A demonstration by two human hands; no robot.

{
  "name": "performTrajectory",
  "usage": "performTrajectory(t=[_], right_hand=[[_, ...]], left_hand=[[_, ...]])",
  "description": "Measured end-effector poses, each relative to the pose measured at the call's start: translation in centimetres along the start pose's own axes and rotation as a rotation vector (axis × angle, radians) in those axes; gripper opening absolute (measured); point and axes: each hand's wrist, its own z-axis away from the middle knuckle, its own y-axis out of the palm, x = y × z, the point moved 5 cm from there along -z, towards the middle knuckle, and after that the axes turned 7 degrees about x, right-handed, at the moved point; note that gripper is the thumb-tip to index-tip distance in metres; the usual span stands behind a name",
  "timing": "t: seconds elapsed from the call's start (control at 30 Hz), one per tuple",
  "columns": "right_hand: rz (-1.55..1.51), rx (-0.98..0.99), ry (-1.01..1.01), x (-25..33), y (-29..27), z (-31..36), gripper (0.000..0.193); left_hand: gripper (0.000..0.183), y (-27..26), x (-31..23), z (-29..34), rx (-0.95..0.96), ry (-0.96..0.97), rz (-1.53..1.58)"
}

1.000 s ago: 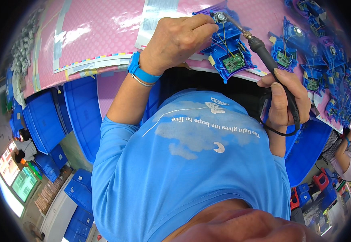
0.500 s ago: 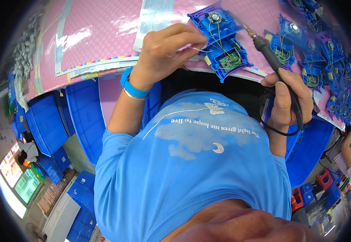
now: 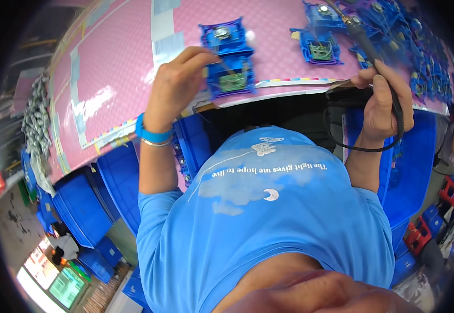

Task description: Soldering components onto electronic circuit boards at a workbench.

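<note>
My right hand (image 3: 386, 107) is closed around the dark handle of a soldering iron (image 3: 363, 40), its metal tip pointing up and away over other blue units. My left hand (image 3: 177, 83) is pinched at the left edge of an opened blue plastic casing (image 3: 230, 51); what lies between the fingertips is hidden. One half of this casing bears a round silver speaker (image 3: 222, 33), the other a green circuit board (image 3: 233, 82), with thin wires about them. Another opened casing (image 3: 318, 50) lies on the table between that one and the iron.
Many more blue casings (image 3: 427, 78) with boards and wires are heaped at the right of the pink-covered table (image 3: 117, 68). Grey parts (image 3: 38, 120) lie in a pile at the far left. Blue bins (image 3: 81, 206) stand below the table edge. The iron's cable (image 3: 365, 149) loops beside my right wrist.
My view has swung, so table and casings appear shifted left. A casing now lies apart from the heap. The iron's tip has moved away from the casing by my left hand.
</note>
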Motion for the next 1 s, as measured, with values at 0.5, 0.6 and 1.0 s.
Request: performTrajectory(t=[0.5, 0.6, 1.0], right_hand=[[0.392, 0.01, -0.214, -3.0, -1.2, 0.4, 0.018], [0.373, -0.003, -0.218, -2.7, -1.3, 0.4, 0.018], [0.426, 0.135, -0.175, -3.5, -1.0, 1.7, 0.02]], left_hand=[[0.046, 0.2, -8.8, -4.0, -0.024, 0.182, -0.097], [0.049, 5.2, -7.5, -10.2, 0.09, 0.229, -0.114], [0.033, 7.1, -4.8, -11.9, 0.062, 0.172, 0.042]])
